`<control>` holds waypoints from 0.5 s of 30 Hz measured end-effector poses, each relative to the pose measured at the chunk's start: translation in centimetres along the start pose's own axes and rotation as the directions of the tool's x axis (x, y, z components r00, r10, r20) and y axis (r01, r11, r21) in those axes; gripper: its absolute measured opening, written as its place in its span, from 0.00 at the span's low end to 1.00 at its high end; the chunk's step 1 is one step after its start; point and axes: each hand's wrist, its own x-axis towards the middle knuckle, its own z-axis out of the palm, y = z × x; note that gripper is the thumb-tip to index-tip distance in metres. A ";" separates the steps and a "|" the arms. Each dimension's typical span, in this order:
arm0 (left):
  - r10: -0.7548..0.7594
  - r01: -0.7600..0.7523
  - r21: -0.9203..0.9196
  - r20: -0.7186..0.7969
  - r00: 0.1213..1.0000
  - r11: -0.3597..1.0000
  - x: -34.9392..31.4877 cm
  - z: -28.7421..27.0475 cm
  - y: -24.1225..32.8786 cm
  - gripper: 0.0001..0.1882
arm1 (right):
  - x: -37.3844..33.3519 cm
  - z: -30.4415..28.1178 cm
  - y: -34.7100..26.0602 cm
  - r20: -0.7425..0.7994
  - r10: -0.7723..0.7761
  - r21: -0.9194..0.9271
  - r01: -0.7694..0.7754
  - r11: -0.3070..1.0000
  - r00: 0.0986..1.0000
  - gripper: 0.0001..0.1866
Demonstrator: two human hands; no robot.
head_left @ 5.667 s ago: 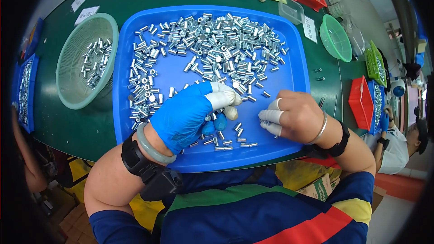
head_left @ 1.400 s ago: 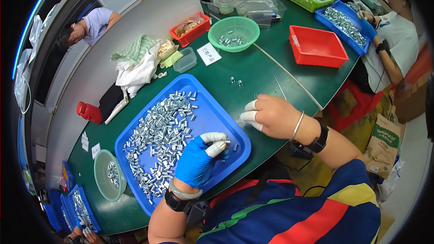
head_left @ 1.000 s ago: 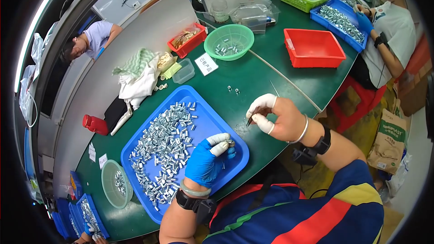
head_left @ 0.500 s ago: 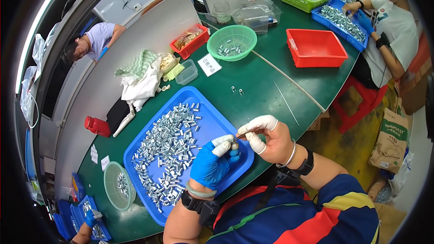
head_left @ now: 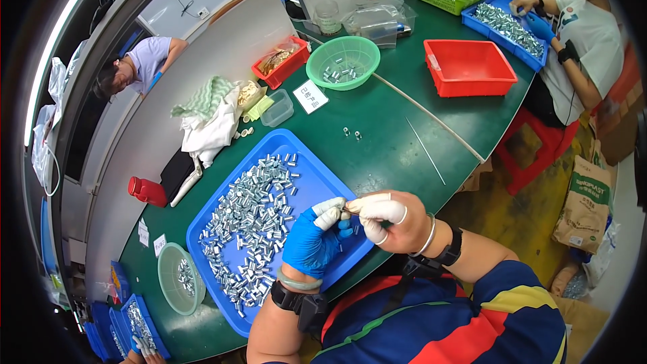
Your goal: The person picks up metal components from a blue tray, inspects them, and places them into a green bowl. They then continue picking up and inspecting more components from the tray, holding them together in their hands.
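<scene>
My left hand, in a blue glove with white finger covers, is closed over the right part of the blue tray. Thumb and finger pinch at something small that I cannot make out. Against those fingertips rests my right hand, bare apart from white covers on several fingers. It is closed on a thin brownish tool, mostly hidden by the fingers. Many short silver metal sleeves lie heaped in the tray, left of my hands.
Two loose sleeves stand beyond the tray, near a thin rod. Round green baskets hold a few more. A red bin stands at the far right. Co-workers sit around; a red bottle lies left.
My right hand has turned and closed in against the left fingertips, so the thin tool shows less. The co-worker's hand at the lower left has moved down toward the picture's edge.
</scene>
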 end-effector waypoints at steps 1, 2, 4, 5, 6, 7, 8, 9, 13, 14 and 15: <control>-0.010 0.010 -0.001 0.007 1.000 1.000 0.1 -0.3 0.0 0.13 | 0.0 0.0 0.0 -0.002 0.000 0.001 0.000 1.000 1.000 0.08; -0.020 0.020 -0.002 0.013 1.000 1.000 0.1 -0.4 0.0 0.13 | -0.1 -0.1 0.1 -0.005 0.099 0.094 -0.098 0.991 0.995 0.08; -0.008 0.008 0.022 0.014 1.000 1.000 -0.2 -0.1 -0.1 0.13 | -0.5 0.0 0.3 0.016 0.295 0.277 -0.288 0.917 0.955 0.07; 0.005 -0.005 0.044 0.018 1.000 0.999 -0.3 0.2 -0.1 0.13 | -0.6 0.1 0.4 0.013 0.297 0.279 -0.288 0.916 0.955 0.07; 0.017 -0.019 0.066 0.022 1.000 0.998 -0.4 0.4 -0.1 0.13 | -0.6 0.2 0.6 0.001 0.370 0.409 -0.338 0.848 0.929 0.07; 0.014 -0.016 0.070 0.022 1.000 0.997 -0.4 0.5 -0.2 0.13 | -0.6 0.3 0.8 -0.001 0.442 0.532 -0.374 0.760 0.897 0.07; 0.023 -0.024 0.041 0.024 0.999 0.999 -0.3 0.7 -0.2 0.13 | -0.6 0.3 0.9 0.010 0.507 0.644 -0.393 0.656 0.862 0.07; 0.031 -0.031 0.012 0.025 0.999 0.999 -0.3 0.8 -0.2 0.12 | -0.5 0.2 0.7 0.009 0.505 0.646 -0.390 0.656 0.863 0.07; 0.022 -0.022 -0.001 -0.002 1.000 1.000 -0.1 1.1 0.3 0.12 | -0.5 -0.1 0.2 -0.101 0.076 0.129 -0.062 0.990 0.992 0.07; 0.009 -0.009 0.005 -0.017 1.000 1.000 0.0 1.5 0.5 0.12 | -0.6 0.0 0.5 -0.088 0.232 0.332 -0.191 0.924 0.969 0.07; 0.002 -0.002 0.009 -0.021 1.000 1.000 -0.1 2.0 0.5 0.12 | -0.7 0.0 0.9 -0.044 0.377 0.518 -0.301 0.801 0.925 0.08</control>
